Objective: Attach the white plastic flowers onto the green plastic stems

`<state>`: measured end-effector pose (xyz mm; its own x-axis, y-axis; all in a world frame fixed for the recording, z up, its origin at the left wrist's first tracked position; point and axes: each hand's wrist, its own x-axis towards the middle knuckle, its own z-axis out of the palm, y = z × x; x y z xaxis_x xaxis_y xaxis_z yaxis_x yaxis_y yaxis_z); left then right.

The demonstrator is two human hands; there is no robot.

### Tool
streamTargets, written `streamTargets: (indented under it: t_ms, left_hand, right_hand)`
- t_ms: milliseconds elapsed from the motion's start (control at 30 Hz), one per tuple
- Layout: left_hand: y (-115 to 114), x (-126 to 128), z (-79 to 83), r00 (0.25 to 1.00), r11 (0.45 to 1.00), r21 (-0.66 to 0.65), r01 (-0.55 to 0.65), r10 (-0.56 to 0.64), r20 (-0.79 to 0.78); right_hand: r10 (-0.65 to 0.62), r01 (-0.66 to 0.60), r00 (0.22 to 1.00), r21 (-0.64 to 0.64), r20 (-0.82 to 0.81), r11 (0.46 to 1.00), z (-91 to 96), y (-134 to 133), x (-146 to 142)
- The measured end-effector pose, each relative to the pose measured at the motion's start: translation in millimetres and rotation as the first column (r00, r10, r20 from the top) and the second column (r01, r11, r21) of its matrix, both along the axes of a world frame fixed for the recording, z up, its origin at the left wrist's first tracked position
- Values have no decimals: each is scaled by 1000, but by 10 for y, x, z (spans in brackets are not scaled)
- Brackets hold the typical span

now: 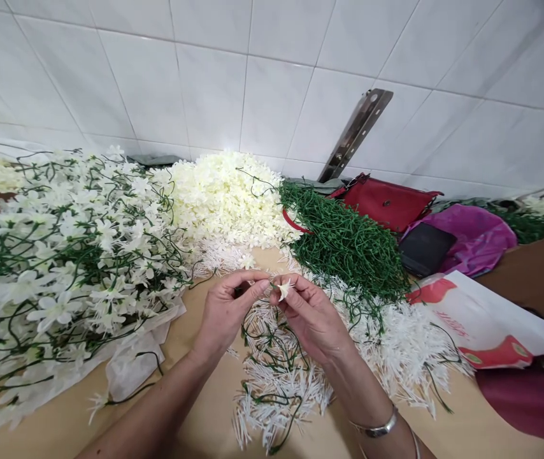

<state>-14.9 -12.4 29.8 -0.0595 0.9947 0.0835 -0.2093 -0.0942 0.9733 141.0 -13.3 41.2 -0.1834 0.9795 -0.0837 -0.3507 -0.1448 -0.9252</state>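
Near the middle of the table, my two hands meet fingertip to fingertip. Between the thumb and fingers of my right hand [313, 315] is a small white artificial flower [285, 291], its petals pointing outward. My left hand [229, 309] pinches right beside it, thumb against forefinger; what lies between those fingertips is too small to make out. Below the hands is a heap of thin white stamen pieces [286, 389] mixed with green stems [276, 344]. Loose white flower heads [227, 197] are piled behind the hands, next to a mound of green stems [348, 239].
Stemmed white flowers [104, 255] spread across the left side. On the right are a red bag [386, 201], a dark phone-like object [427, 248], a purple plastic bag [485, 236] and a white-and-red printed bag [482, 319]. A tiled wall [214, 83] closes the back. Other people's arms show at both sides.
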Motion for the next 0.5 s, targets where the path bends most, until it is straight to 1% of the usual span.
streamTargets:
  t_ms: [100, 167, 267, 367, 500]
  left_hand:
    - [-3, 3, -17, 999, 998, 56, 6, -4, -42]
    - [-3, 7, -37, 998, 999, 51, 19, -16, -58]
    - [-2, 6, -62, 997, 999, 36, 33, -30, -65]
    - [3, -10, -60, 994, 998, 66, 20, -13, -109]
    - [14, -34, -26, 982, 993, 116, 21, 1, -187]
  right_hand:
    - [-4, 3, 999, -14, -51, 1000, 1, -4, -12]
    - [-18, 17, 998, -10, -61, 1000, 8, -4, -10]
    - [-30, 31, 999, 11, -43, 999, 31, -1, 2]
    - [-30, 30, 1000, 27, 3, 999, 58, 0, 16]
    - [-21, 20, 999, 7, 37, 1000, 82, -1, 38]
